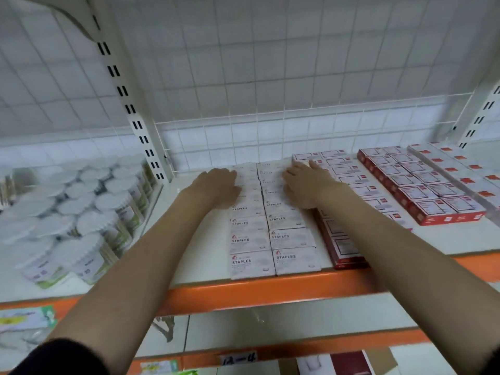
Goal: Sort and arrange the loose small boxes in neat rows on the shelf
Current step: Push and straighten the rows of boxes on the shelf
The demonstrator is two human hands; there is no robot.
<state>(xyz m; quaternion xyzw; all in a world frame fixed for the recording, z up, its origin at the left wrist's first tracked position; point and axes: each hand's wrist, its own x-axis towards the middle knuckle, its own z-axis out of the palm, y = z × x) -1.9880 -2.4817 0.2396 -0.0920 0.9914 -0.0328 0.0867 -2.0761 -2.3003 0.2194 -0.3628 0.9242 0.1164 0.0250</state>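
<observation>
We lay flat fingers of left hand (216,185) and right hand (303,182) on staple boxes (270,236); press evenly toward the shelf (205,239) back edge.

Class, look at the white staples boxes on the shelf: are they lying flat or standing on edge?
Lying flat. The white staples boxes show their printed STAPLES faces upward, in two straight columns on the shelf.
</observation>
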